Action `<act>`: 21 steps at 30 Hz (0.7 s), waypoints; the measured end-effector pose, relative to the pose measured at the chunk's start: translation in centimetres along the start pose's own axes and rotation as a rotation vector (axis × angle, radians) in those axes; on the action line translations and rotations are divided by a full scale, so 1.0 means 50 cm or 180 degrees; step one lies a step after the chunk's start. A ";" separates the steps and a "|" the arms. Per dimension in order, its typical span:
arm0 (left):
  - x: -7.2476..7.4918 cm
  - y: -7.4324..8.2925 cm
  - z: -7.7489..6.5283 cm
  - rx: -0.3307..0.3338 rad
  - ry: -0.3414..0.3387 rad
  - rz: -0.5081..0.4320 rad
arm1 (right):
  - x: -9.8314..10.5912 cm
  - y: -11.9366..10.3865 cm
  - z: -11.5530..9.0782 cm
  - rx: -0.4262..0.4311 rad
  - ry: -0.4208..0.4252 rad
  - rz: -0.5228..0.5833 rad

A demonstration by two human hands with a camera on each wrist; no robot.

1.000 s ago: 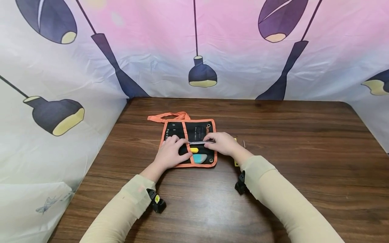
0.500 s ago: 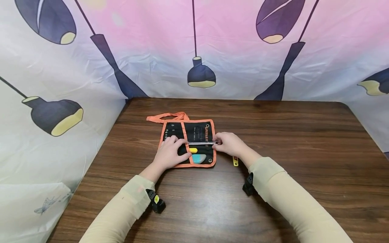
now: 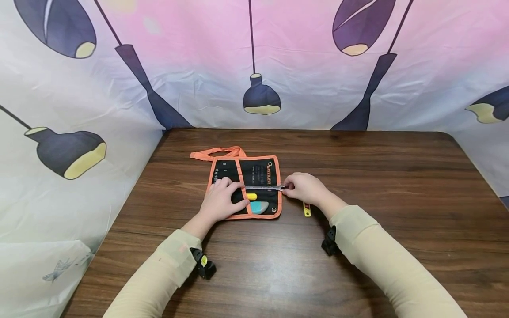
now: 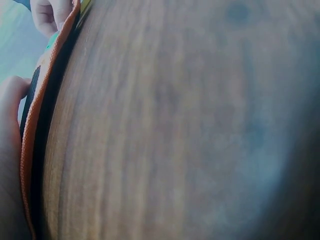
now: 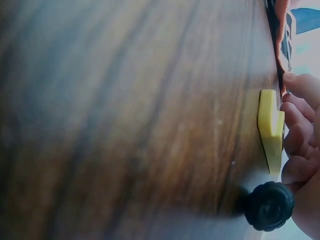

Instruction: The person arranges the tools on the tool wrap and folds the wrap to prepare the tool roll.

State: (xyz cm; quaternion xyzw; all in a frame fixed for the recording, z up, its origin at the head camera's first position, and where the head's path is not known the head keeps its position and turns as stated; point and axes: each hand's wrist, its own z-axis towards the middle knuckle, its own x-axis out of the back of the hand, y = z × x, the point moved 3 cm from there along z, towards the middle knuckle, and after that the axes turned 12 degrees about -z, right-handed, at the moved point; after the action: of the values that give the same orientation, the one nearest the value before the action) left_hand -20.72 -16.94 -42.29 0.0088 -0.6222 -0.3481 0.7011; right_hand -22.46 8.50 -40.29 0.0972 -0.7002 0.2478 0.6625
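Note:
A black tool pouch (image 3: 258, 170) with orange trim lies flat on the table. A silver open-ended wrench (image 3: 262, 188) lies across it, its left end hidden at the pocket edge. My right hand (image 3: 306, 190) pinches the wrench's right end beside the pouch's right border. On the pouch's left part rests my left hand (image 3: 220, 198), fingers spread over the pocket and thumb near the orange pocket edge. Below the wrench, a yellow tool end (image 3: 252, 196) and a teal-grey handle (image 3: 260, 207) stick out of the pocket. In the left wrist view, the thumb (image 4: 15, 95) lies on the pouch.
Beneath my right hand, a yellow tool (image 3: 307, 210) lies partly hidden on the wooden table (image 3: 270, 265). The right wrist view shows a black ridged knob (image 5: 270, 206) near it. An orange strap (image 3: 218, 153) extends from the pouch's far left corner. A printed cloth hangs behind.
My right hand has moved right, from over the pouch to just past its right border. More of the wrench shows now. My left hand keeps its place on the pouch.

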 end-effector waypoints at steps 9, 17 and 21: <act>-0.001 -0.001 -0.001 0.0028 -0.0032 -0.0004 | -0.006 -0.005 0.005 -0.0109 -0.0024 0.0039; 0.003 0.002 -0.001 0.0004 -0.0059 -0.0037 | -0.009 -0.017 0.010 -0.0116 -0.0021 0.0005; 0.004 0.003 -0.001 -0.0016 -0.0060 -0.0044 | -0.012 -0.019 0.014 -0.0108 0.0003 -0.0063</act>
State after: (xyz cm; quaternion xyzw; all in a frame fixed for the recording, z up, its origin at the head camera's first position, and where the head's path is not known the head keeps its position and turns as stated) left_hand -20.63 -16.95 -42.06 0.0080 -0.6279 -0.3546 0.6928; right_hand -22.57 7.21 -40.67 0.0927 -0.7030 0.2294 0.6668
